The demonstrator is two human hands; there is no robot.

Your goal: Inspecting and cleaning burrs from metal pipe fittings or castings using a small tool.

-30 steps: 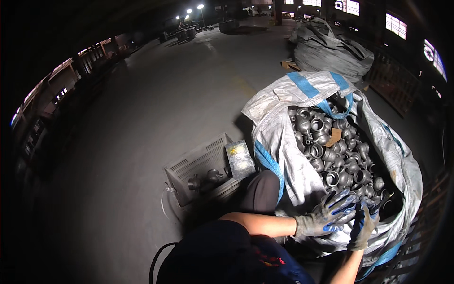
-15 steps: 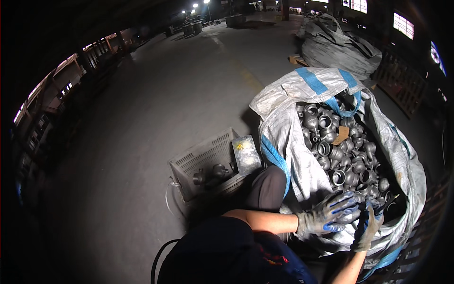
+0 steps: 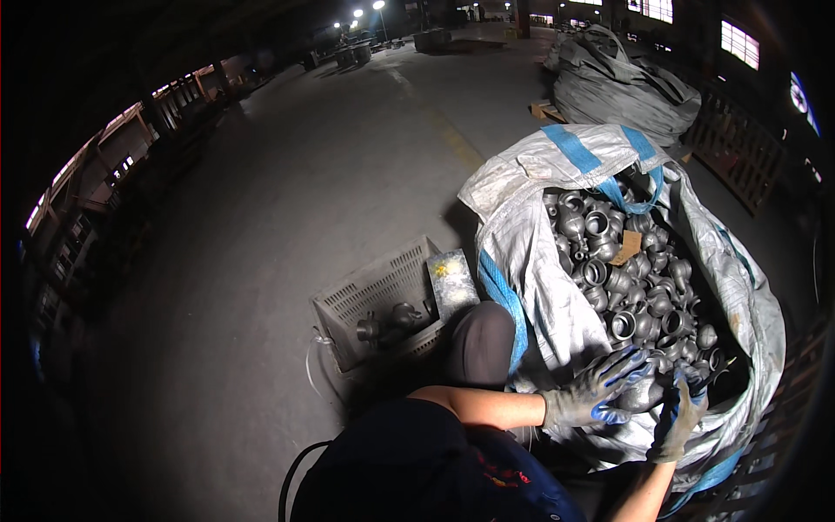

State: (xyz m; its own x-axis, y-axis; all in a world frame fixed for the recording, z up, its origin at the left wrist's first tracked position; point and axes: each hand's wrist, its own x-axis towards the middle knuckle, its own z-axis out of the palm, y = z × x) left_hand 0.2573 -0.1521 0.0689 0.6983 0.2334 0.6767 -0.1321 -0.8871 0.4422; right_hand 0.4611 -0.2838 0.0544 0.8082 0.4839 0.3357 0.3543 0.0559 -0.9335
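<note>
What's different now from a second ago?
The left hand slid a little left, away from the right hand, so more of the rounded grey metal part between them shows. The view shifted slightly. No pick-up or release shows. The crate and big white bag stayed put.

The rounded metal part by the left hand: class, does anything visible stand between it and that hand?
Nothing visible does: the left hand is spread against the rounded metal part. The right hand is on the part's right, not between them.
</note>
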